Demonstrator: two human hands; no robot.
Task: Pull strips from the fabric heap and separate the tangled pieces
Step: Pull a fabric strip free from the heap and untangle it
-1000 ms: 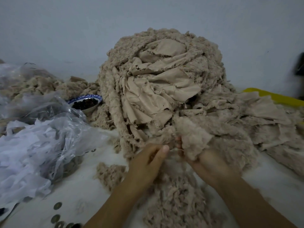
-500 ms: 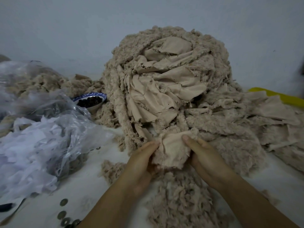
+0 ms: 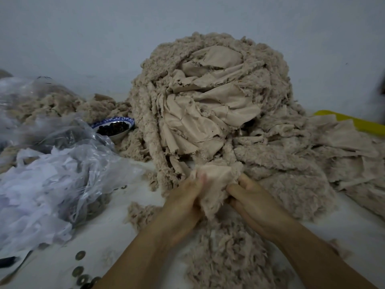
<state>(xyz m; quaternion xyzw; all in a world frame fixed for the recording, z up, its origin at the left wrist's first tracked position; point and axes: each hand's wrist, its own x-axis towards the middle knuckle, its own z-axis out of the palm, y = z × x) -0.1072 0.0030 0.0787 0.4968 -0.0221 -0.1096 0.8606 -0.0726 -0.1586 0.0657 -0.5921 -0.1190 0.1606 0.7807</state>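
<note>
Both hands — left hand (image 3: 183, 202), right hand (image 3: 253, 202) — pinch one strip (image 3: 213, 184) at base of fabric heap (image 3: 208, 105); small loose pile (image 3: 225, 253) freed, bulk untouched.

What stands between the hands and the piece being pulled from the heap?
Nothing visible. The left hand and right hand both grip the fabric piece at the foot of the heap. Its top edge seems caught in the heap; loose scraps lie below the hands.
</note>
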